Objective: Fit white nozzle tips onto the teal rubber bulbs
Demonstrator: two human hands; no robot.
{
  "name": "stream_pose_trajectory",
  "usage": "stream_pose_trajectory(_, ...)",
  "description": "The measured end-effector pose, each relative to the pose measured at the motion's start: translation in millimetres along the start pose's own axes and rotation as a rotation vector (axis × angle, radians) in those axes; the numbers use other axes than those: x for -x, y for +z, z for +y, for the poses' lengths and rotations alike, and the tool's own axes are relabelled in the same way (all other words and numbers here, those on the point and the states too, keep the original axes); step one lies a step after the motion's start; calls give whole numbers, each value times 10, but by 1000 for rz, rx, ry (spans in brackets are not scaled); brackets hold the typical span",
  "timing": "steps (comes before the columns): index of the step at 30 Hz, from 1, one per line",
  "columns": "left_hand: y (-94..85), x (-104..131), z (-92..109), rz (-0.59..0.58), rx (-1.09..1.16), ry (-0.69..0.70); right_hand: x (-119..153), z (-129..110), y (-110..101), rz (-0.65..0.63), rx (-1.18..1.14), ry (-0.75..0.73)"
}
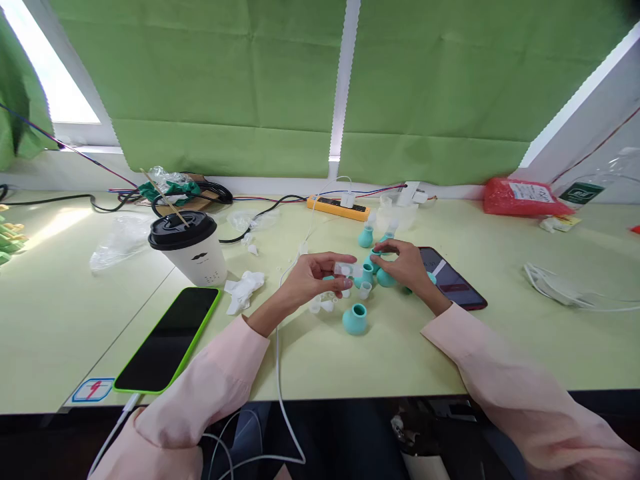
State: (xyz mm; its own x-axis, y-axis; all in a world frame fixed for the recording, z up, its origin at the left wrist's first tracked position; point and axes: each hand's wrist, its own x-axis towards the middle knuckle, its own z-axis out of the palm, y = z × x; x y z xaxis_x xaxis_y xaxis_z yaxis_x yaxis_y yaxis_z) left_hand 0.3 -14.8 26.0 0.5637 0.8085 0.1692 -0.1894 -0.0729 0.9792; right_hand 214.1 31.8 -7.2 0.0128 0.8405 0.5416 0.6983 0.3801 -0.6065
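Observation:
My left hand [325, 275] pinches a small clear plastic piece [347, 269] between thumb and fingers, above the table. To its right, my right hand [400, 263] has its fingertips closed at the rim of a teal bulb [373, 259] in a cluster. Nearer the table's front stands a separate teal bulb [355, 320] with its opening upward. A small translucent cup [365, 290] lies between the hands. Several clear little parts [327, 305] rest below my left hand. Behind the cluster is another teal bulb [366, 236] with a clear top.
A lidded paper cup [195, 257] and a green-edged phone [170, 340] are at left, beside a crumpled tissue [245, 291]. A dark tablet [453, 280] lies beyond my right wrist. A white cable [278, 360] crosses the table; an orange power strip [330, 207] sits behind.

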Motion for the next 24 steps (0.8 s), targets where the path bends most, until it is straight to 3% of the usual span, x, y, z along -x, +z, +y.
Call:
stream_pose_trajectory(3,21,18,32,-1,-93,-8,95,-224,-67,238,-33,-184)
stream_pose_trajectory(5,27,24,30,54,-181,9,172,-383,-109,190,-149,-317)
stream_pose_trajectory(7,25,24,10,112,-268,22,241,-504,-123,48,-275,-419)
stream_pose_trajectory(10,11,22,-26,152,-329,13,303,-578,-84,-113,-362,-466)
stream_pose_trajectory(12,4,22,-31,145,-330,-4,315,-574,-46,-156,-399,-470)
stream_pose_trajectory(19,-15,22,-17,60,-339,-57,321,-553,-23,-211,-495,-470)
stream_pose_trajectory(24,-46,3,-65,94,-332,-90,353,-535,10,-108,-444,-647)
